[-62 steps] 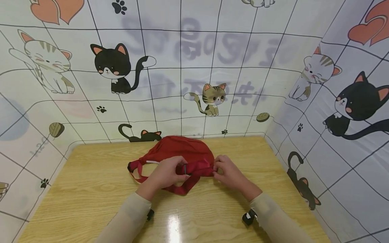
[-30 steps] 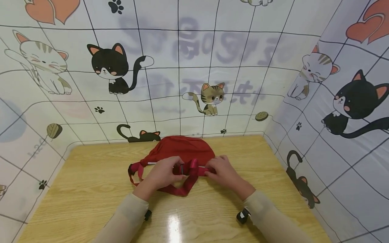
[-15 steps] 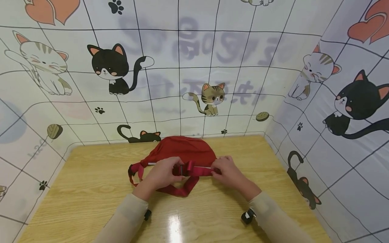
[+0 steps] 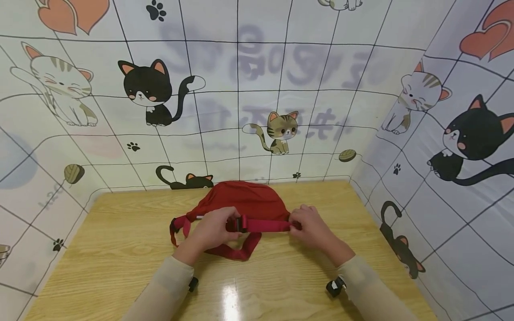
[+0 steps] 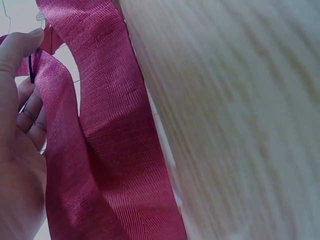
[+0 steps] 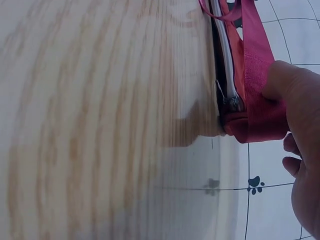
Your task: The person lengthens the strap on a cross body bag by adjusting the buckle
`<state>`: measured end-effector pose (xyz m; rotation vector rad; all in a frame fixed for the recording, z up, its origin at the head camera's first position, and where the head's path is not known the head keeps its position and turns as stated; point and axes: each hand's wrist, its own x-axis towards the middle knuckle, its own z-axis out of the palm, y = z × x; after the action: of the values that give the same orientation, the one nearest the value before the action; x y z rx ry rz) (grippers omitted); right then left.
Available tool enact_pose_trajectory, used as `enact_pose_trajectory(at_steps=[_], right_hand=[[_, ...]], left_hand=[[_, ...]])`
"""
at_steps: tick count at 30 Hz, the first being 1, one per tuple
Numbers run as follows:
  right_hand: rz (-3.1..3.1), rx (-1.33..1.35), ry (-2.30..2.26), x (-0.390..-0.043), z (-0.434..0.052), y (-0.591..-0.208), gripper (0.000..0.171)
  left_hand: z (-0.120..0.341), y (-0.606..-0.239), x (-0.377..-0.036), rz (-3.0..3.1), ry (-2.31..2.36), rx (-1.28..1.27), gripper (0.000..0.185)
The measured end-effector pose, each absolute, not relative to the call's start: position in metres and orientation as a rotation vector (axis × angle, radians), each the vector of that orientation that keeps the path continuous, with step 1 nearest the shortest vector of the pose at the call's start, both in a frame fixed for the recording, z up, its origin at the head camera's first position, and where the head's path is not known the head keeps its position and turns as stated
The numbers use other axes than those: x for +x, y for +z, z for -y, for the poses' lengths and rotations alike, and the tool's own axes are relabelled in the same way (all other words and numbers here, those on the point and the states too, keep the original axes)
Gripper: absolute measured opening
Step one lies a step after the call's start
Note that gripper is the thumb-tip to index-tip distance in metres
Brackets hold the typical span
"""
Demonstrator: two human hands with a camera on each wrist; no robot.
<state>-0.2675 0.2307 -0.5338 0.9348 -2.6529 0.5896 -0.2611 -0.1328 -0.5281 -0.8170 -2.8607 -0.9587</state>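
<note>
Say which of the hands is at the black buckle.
The left hand, holding the strap at its black buckle; the right hand grips farther along, beside the bag.

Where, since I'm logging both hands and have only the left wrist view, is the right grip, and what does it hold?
Observer: The right grip pinches a strap by the right end of a red bag.

Operator: Does that strap lie slack or straight between the two hands?

Observer: In the head view it runs nearly straight along the bag's near side from the right grip toward the left grip.

Operator: Is any zipper visible near the right one?

Observer: Yes, the right wrist view shows a pale zipper on the bag, with its slider at the end near the right grip.
</note>
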Motion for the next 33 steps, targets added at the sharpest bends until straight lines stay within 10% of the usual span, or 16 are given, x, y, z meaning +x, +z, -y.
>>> enact_pose_trajectory(at_steps=[33], right_hand=[[2.805,0.985,0.966,-0.266,-0.149,-0.526,0.017]], left_hand=[[0.128,-0.523,-0.258,2.820,-1.008,-0.844,0.041]])
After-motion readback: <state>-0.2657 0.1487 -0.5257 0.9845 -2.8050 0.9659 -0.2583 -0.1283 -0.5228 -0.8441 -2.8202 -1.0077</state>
